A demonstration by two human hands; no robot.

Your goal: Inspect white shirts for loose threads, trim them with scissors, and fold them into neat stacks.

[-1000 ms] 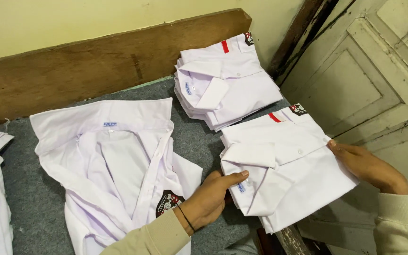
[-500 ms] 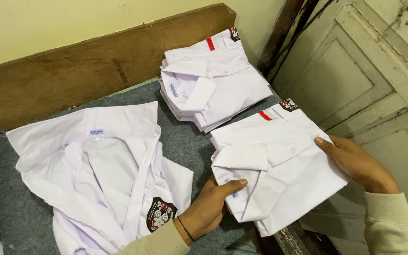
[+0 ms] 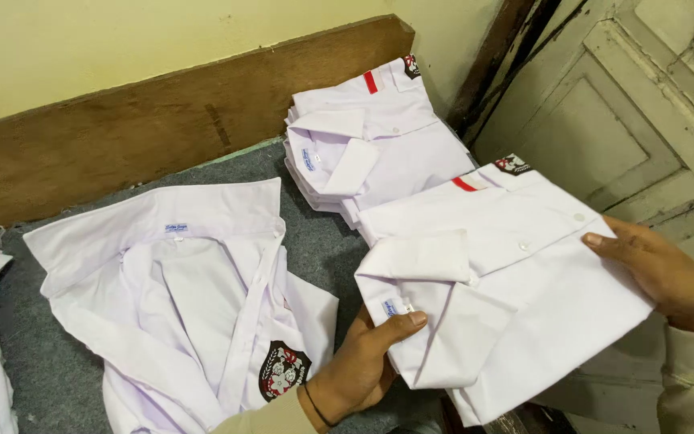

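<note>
Between my left hand [image 3: 363,366] and right hand [image 3: 668,273] I grip the folded white shirt [image 3: 508,289], one hand closed on each side.

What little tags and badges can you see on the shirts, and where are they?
Neck tag: small pale rectangle, blue print, inside the unfolded shirt's collar.
Crest badge: black, red and white shield, unfolded shirt's front.
Small tag: pale with blue, on the held folded shirt, by the left hand.
Sleeve badge: black, red, white, held shirt's top edge.
Red strip: on the stack.
</note>
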